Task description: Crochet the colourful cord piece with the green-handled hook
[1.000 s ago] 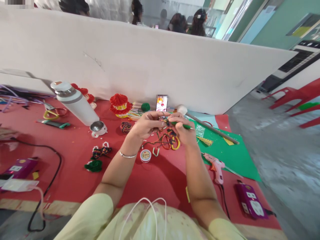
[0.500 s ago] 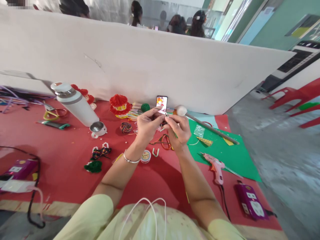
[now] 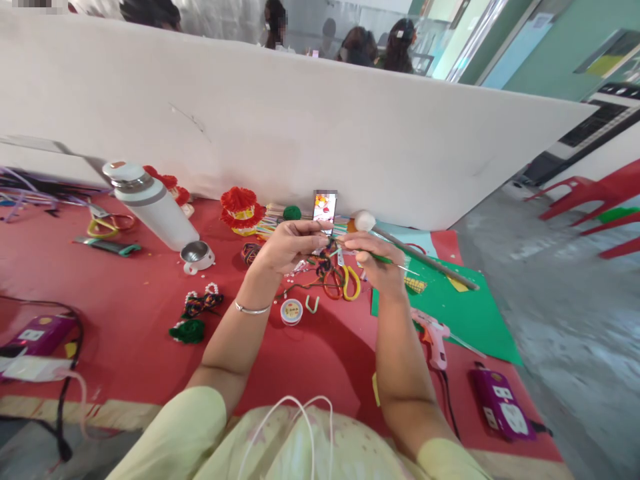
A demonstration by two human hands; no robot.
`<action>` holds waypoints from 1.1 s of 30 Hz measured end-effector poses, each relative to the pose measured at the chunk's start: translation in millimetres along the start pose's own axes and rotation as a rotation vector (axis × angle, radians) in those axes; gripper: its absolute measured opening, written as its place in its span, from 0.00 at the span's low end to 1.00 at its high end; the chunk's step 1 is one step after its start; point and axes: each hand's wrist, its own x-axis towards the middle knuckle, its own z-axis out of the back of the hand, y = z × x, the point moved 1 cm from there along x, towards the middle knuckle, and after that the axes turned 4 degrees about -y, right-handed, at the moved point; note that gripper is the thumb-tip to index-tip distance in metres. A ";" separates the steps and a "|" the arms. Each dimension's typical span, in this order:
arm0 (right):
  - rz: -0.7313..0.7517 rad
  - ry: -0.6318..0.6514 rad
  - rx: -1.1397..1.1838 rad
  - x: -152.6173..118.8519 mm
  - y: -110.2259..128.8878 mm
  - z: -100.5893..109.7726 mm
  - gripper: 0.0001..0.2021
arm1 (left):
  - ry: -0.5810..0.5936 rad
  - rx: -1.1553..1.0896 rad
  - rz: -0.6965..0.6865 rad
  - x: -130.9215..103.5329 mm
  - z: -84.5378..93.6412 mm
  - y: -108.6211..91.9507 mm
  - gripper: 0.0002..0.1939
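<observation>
In the head view my left hand is closed, its thumb and fingers pinching dark multicoloured yarn. My right hand grips a slim crochet hook with a green handle; its thin metal shaft sticks out to the right past the fingers. The hook's other end lies close to the yarn at my left fingertips, where contact is too small to make out. Beyond both hands a phone stands upright with a picture lit on its screen. Just below them lie scissors with yellow and red handles.
A thread spool lies nearer me. To the left stand a white flask and metal cup, near a beaded yarn piece. A pink glue gun and purple power strip lie right. A white board borders the back.
My hands have drawn apart, the right one moving rightward and down and the left slightly left. The hook, yarn and scissors show more clearly between and below them.
</observation>
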 end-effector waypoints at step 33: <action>-0.055 -0.179 0.064 -2.7 -4.6 -17.9 0.08 | -0.106 0.119 -0.264 -4.4 -18.4 7.1 0.20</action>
